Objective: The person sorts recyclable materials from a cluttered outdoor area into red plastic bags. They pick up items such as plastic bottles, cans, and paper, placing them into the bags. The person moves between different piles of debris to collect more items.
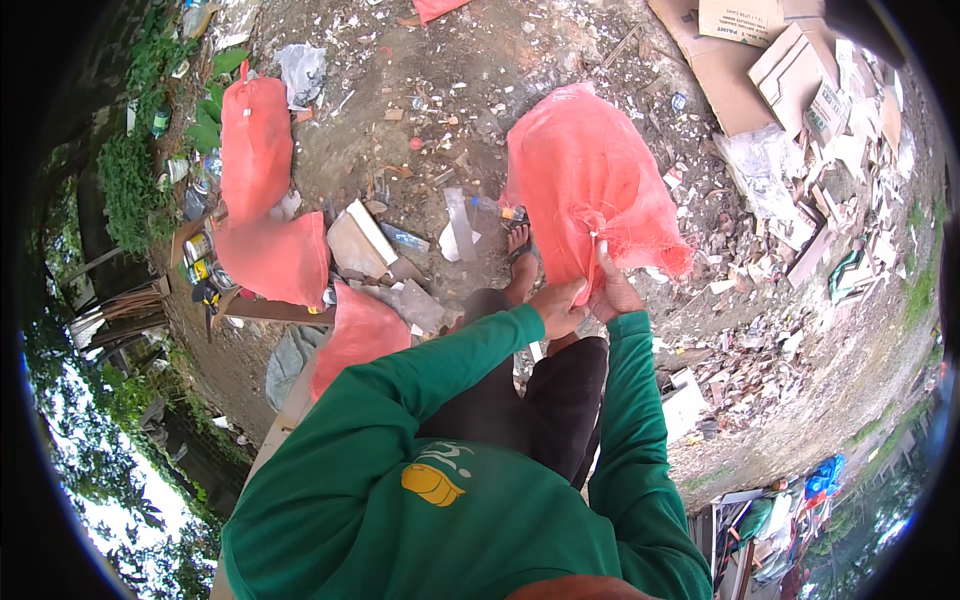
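A big, full red woven sack [580,150] lies on the littered ground in front of me, its neck gathered at a small pale tie and its frayed mouth spreading to the right. My left hand [560,308] is closed on a fold of the sack below the tie. Beside it, my right hand [615,292] is closed on the same part, with the thumb pointing up along the cloth toward the tie. Some of the fingers are hidden behind the material and each other. My sandalled foot [520,245] stands at the sack's left side.
To the left stand a tied red sack [256,140], another red sack [280,258] and a third piece of red sacking [360,335] near my left arm. Flattened cardboard [735,90] and clear plastic [760,170] lie at the far right. Scraps and broken boards [360,240] litter the dirt.
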The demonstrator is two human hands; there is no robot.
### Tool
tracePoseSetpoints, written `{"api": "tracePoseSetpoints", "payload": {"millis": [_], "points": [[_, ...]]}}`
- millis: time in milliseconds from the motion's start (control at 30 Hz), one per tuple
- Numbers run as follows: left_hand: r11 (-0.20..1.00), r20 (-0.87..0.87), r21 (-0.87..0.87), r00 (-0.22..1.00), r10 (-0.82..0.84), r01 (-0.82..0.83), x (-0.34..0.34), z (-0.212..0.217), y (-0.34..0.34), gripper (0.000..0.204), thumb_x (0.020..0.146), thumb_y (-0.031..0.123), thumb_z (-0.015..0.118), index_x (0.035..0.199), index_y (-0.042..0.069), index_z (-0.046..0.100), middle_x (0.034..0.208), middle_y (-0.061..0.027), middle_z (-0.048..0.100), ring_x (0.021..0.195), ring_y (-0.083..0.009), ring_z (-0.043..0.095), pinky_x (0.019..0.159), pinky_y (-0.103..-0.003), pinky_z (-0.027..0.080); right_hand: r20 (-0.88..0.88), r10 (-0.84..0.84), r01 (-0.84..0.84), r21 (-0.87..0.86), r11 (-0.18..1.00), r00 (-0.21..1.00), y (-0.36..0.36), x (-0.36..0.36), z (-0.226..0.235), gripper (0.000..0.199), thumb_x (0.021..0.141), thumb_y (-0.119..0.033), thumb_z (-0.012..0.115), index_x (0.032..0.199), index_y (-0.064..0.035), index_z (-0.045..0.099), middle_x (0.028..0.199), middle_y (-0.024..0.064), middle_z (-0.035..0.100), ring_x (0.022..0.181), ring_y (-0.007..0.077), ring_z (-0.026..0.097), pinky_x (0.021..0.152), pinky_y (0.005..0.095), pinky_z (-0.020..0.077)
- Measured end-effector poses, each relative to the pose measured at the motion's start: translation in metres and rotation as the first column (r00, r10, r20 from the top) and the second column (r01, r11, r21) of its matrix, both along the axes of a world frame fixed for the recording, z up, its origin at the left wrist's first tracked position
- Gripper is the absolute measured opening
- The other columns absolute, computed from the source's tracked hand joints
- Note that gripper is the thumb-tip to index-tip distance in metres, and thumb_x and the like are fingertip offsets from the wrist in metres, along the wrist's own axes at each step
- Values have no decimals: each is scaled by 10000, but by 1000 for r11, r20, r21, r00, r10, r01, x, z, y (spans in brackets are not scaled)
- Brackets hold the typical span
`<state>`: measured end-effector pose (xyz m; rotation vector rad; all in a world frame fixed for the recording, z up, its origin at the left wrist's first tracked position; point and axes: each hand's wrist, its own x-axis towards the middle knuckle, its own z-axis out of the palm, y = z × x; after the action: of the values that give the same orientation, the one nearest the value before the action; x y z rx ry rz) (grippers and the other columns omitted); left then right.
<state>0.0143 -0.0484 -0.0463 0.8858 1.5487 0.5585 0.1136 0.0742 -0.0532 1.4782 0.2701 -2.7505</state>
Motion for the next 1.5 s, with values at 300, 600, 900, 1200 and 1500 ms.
{"api": "tracePoseSetpoints", "payload": {"millis": [300, 600, 900, 1200, 1500], "points": [[943, -297, 329, 943, 153, -50, -13, 27, -23, 449, 835, 235, 655, 1192, 4, 512, 1051, -186, 574, 1066, -365, 536, 932, -438, 429, 765, 244, -700, 345, 625, 595, 1, 130, -199, 419, 971, -307, 516, 1159, 62, 577, 1040, 171, 641, 878, 242, 637, 767, 393, 535], [810, -491, -533, 869, -60, -245, -64, 104, -233, 497, 870, 388, 551, 1208, 25, 560, 1219, -231, 576, 1154, -387, 552, 987, -473, 437, 328, 36, -113, 217, 970, 944, 95, 106, 10, 299, 954, -361, 501, 822, -106, 587, 548, 42, 474, 405, 170, 446, 379, 345, 382], [651, -542, -444, 763, 351, -615, 88, 146, -349, 391, 872, 378, 627, 1072, 43, 654, 1031, -200, 679, 1011, -353, 642, 891, -437, 494, 309, -207, 158, 177, 971, 928, 134, 158, 51, 197, 877, -187, 458, 902, -147, 649, 615, -66, 532, 478, 85, 458, 418, 253, 390], [474, -424, -458, 653, 627, -752, 151, 187, -338, 343, 851, 405, 629, 996, 102, 697, 1046, -174, 681, 1012, -341, 643, 908, -426, 496, 505, 158, -339, 290, 895, 848, 157, 195, 35, 290, 925, -224, 412, 1158, -102, 534, 940, 39, 627, 567, 158, 503, 442, 300, 454], [386, -408, -429, 557, 723, -817, 78, 149, -333, 377, 855, 421, 633, 1014, 84, 692, 1019, -171, 692, 996, -324, 651, 899, -430, 495, 647, 199, -575, 444, 688, 736, 174, 14, 91, 249, 929, -228, 491, 1074, -40, 561, 852, 118, 628, 494, 190, 496, 394, 352, 447]]}}
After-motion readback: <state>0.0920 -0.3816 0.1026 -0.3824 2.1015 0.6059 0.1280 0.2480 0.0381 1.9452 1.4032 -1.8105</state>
